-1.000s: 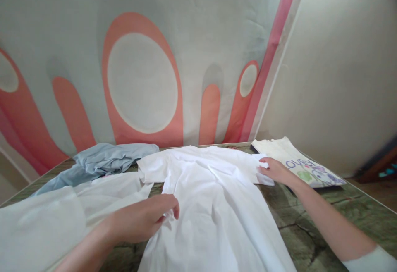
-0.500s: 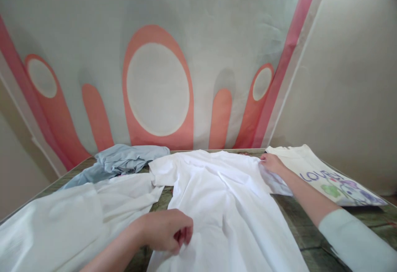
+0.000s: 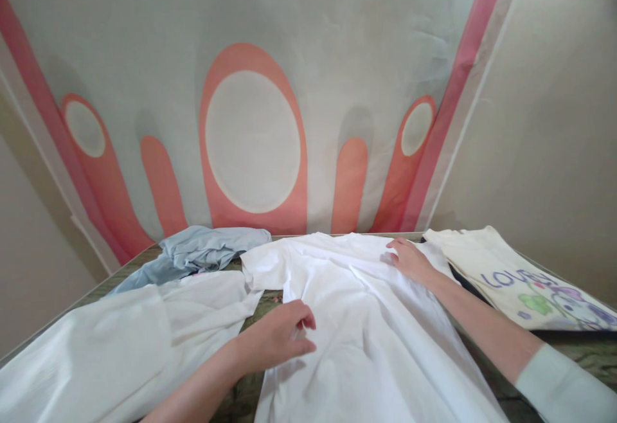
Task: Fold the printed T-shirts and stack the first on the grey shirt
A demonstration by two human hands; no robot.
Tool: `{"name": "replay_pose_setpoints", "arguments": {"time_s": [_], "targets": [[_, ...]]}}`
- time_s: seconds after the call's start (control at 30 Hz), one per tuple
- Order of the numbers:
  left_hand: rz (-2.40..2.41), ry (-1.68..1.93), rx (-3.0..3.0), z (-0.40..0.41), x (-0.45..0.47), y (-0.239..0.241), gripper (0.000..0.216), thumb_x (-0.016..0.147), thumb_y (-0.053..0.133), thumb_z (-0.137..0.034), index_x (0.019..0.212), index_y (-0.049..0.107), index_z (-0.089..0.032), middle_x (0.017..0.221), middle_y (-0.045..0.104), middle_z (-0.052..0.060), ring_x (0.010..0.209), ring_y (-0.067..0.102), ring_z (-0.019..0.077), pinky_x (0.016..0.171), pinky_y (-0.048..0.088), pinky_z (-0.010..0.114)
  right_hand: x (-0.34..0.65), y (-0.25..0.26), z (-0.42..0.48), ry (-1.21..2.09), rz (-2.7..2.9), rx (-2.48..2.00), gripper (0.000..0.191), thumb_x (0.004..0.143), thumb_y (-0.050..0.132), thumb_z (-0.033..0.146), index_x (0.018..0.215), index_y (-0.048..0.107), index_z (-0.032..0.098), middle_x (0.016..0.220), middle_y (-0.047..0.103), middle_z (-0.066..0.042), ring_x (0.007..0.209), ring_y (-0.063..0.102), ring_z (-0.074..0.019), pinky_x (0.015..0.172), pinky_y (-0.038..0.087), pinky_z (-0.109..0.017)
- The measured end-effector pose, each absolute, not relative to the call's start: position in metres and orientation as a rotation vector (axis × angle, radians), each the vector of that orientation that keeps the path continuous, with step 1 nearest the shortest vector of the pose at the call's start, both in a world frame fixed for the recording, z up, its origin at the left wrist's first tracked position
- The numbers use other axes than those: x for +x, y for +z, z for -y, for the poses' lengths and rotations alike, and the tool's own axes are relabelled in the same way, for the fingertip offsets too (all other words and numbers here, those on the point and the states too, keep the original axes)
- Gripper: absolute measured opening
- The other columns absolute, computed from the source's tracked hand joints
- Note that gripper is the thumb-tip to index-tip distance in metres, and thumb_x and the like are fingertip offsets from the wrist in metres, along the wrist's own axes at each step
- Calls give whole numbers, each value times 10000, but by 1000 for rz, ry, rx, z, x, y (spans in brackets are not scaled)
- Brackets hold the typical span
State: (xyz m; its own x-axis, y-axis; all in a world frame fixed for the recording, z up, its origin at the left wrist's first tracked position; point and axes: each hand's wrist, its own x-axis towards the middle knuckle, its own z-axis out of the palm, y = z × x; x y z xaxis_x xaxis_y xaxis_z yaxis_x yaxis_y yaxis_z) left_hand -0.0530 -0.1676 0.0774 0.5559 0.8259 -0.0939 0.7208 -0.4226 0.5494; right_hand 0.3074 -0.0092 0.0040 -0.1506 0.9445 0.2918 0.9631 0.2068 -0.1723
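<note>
A white shirt (image 3: pixel 366 339) lies spread on the green marbled table (image 3: pixel 585 352), running from the far edge toward me. My left hand (image 3: pixel 282 336) rests on the shirt's left edge with its fingers curled, pinching the cloth. My right hand (image 3: pixel 407 259) lies near the shirt's top right, fingers closed on a fold of the fabric where the right sleeve has been turned in over the body.
A second white garment (image 3: pixel 110 346) lies at the left, with a crumpled light blue garment (image 3: pixel 202 252) behind it. A cream tote bag (image 3: pixel 520 281) with coloured print lies at the right. A wall with a pink and grey pattern stands right behind the table.
My right hand has carried the shirt's right sleeve inward onto the body. My left hand stayed on the left edge, shifting slightly. The view turned a little to the left.
</note>
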Motion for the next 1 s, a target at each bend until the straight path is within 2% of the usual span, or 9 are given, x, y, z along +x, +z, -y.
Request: {"name": "replay_pose_setpoints", "arguments": {"time_s": [0.13,0.23,0.5,0.77,1.0], "targets": [[-1386,555,2398,153,-57,45,342,793,571,-307,1106,536,-173,1228,505,115,1155,444,248,988,341,391,308,-9,22,-19,2241,-1789,340,885,392,315,1079,606,136,1147,574,-123,1087,500,-235,936,344,-317],[-1442,519,2491,146,-63,23,450,818,550,-351,1229,473,-184,1348,416,120,1250,359,271,1031,291,451,314,-22,28,-14,2223,-1869,382,892,371,373,1118,590,158,1237,532,-127,1153,461,-249,954,333,-341],[-1402,439,2671,146,-62,22,371,884,447,-340,1231,463,-212,1355,428,76,1273,344,256,1021,312,456,318,-37,33,-49,2176,-1898,478,913,298,420,1292,450,172,1399,387,-104,1281,322,-249,1027,247,-398],[-1419,540,2654,145,-57,28,111,876,420,-242,906,508,-180,1239,516,99,1216,417,240,985,354,424,321,-33,29,28,2220,-1951,524,923,243,453,1356,367,185,1453,299,-84,1331,233,-243,1051,195,-424],[-1441,574,2673,137,-61,21,150,897,394,-250,945,518,-181,1245,514,101,1219,421,232,986,372,413,327,-34,5,57,2273,-1953,548,918,213,487,1390,301,223,1481,238,-44,1343,206,-237,1065,180,-425]]}}
